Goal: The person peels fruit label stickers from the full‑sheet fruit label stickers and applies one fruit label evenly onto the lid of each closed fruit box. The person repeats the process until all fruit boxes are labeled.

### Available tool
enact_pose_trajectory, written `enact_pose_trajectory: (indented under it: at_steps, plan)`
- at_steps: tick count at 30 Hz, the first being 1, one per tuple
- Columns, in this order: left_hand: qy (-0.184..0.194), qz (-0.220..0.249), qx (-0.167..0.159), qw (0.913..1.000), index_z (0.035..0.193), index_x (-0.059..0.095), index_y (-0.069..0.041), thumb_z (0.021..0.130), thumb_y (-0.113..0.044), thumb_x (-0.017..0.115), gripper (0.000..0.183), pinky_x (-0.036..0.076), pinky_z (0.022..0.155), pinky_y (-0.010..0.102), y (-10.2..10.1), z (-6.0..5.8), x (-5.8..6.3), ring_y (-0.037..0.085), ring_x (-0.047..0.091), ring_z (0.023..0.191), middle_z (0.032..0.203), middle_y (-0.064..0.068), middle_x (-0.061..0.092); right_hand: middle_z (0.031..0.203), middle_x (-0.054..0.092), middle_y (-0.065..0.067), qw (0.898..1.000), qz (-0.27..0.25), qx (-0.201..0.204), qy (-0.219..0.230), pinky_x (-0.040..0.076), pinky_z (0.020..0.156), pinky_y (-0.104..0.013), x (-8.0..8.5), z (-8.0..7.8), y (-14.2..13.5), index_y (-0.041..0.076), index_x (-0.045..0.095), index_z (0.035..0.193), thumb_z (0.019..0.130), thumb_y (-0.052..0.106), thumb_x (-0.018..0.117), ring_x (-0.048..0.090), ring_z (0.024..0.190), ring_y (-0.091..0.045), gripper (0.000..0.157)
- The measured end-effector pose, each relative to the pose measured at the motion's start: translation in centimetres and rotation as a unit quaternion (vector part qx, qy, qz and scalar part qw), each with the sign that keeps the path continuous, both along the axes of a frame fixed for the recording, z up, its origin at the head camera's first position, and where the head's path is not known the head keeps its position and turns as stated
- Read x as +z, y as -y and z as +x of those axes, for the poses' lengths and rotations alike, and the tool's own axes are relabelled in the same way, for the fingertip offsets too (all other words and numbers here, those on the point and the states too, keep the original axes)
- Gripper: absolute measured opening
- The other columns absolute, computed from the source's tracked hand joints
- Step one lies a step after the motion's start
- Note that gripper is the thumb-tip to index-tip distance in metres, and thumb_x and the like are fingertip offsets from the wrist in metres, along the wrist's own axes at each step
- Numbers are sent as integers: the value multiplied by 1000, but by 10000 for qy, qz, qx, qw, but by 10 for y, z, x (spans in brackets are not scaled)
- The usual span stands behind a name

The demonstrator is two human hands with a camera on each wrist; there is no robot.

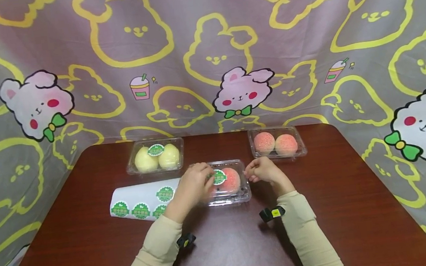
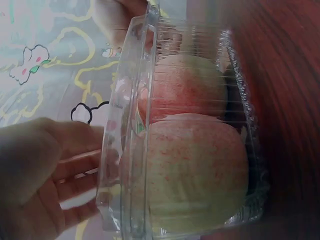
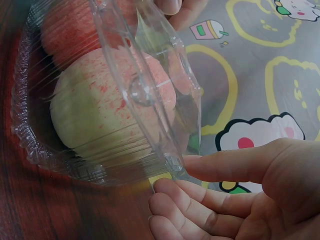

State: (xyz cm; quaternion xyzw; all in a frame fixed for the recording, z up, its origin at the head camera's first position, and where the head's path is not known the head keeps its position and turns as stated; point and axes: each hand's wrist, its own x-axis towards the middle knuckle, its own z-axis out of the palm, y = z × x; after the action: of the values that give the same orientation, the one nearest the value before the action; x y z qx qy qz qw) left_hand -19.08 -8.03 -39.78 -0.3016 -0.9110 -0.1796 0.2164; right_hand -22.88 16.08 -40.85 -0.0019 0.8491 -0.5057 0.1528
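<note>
A clear plastic clamshell box of two red-and-yellow peaches stands between the hands at mid-table. A round green sticker lies on its lid. My left hand reaches over the box's left part, covering one peach; in the left wrist view its fingers extend loosely against the lid. At the box's right edge is my right hand. The right wrist view shows its thumb and index finger pinching the rim corner, the other fingers bent below.
Left of the box lies a white backing sheet with several green stickers. Farther back stand a clear box of two pale-yellow fruits with a sticker, left, and a box of two peaches, right. A patterned curtain rises behind the table.
</note>
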Motion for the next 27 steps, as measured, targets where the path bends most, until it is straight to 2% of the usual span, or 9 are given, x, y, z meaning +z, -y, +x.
enact_pose_trajectory:
  at_steps: [6, 10, 18, 27]
  plan:
    - [-516, -501, -537, 9960, 96, 73, -11, 87, -18, 67, 13, 52, 94, 33, -3, 1, -5, 18, 67, 101, 102, 1, 73, 71, 68, -6, 10000, 29, 3, -11, 56, 58, -23, -1, 1, -1, -13, 64, 93, 87, 0, 62, 59, 58, -6, 14]
    - [-680, -722, -694, 9926, 100, 74, -12, 87, -22, 68, 17, 52, 95, 33, -6, 3, -10, 17, 68, 103, 105, 1, 73, 71, 69, -6, 10000, -45, 0, 42, 54, 56, -19, -4, 2, 0, -13, 64, 93, 86, -2, 61, 59, 58, -6, 14]
    - [-646, -906, -722, 9912, 104, 73, -12, 90, -24, 65, 20, 51, 97, 35, -7, 5, -14, 17, 67, 108, 109, 0, 73, 70, 68, -6, 10000, -67, 0, 19, 53, 55, -18, -4, 1, 1, -14, 63, 93, 85, -3, 61, 58, 57, -5, 14]
    - [-423, -488, -472, 9968, 102, 74, -12, 91, -25, 63, 20, 50, 98, 38, 2, 3, -15, 20, 66, 107, 110, 3, 73, 71, 68, -4, 9999, 25, -80, 65, 56, 59, -22, -2, -2, 0, -12, 64, 93, 86, -3, 61, 59, 59, -6, 12]
